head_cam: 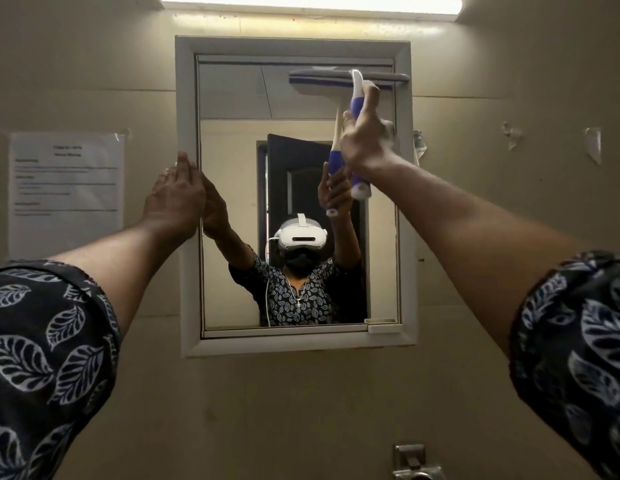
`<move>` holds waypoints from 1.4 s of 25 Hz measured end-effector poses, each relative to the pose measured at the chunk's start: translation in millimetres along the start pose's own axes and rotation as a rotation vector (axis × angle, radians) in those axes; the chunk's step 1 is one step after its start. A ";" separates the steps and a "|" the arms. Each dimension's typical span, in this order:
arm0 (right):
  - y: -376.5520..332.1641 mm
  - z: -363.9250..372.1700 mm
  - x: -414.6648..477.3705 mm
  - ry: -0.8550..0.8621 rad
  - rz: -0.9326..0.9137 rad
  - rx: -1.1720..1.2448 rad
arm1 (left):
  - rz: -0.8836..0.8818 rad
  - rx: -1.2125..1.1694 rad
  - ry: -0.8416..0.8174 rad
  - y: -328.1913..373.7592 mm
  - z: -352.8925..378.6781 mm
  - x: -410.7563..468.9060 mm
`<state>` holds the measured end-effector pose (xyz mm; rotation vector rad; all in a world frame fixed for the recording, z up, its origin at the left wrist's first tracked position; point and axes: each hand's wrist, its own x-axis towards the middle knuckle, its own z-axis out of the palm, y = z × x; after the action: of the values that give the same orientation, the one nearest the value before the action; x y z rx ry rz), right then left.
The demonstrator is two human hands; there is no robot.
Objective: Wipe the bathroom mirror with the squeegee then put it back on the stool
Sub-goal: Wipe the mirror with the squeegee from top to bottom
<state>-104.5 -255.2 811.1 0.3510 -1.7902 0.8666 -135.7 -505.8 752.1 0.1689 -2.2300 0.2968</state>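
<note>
A purple-and-white plastic squeegee [356, 105] with a grey rubber blade is pressed to the top right of a white-framed wall mirror [188, 271]. The right hand [365, 136] wraps its fingers round the middle of the handle. The left hand [176, 199], fingers straight, rests flat on the frame's left edge. The tool looks light and stiff, with a soft blade edge, and the purple grip seems the best hold. The raised frame may catch the blade's right end. A paper notice [66, 192] hangs on the wall to the left. No stool is in view.
</note>
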 end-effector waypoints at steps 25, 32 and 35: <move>28.4 4.0 -102.9 -0.005 -0.146 0.242 | 0.005 -0.008 0.011 -1.6 0.7 -1.1; 6.4 5.8 6.8 0.101 -0.177 0.127 | 0.000 0.008 0.020 -1.4 2.3 2.2; 6.3 -0.1 21.7 0.077 -0.160 0.117 | -0.001 0.020 0.020 -2.0 4.1 2.9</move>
<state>-116.8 -247.1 828.4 0.5225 -1.6206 0.8617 -140.1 -508.9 752.1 0.1768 -2.2075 0.3194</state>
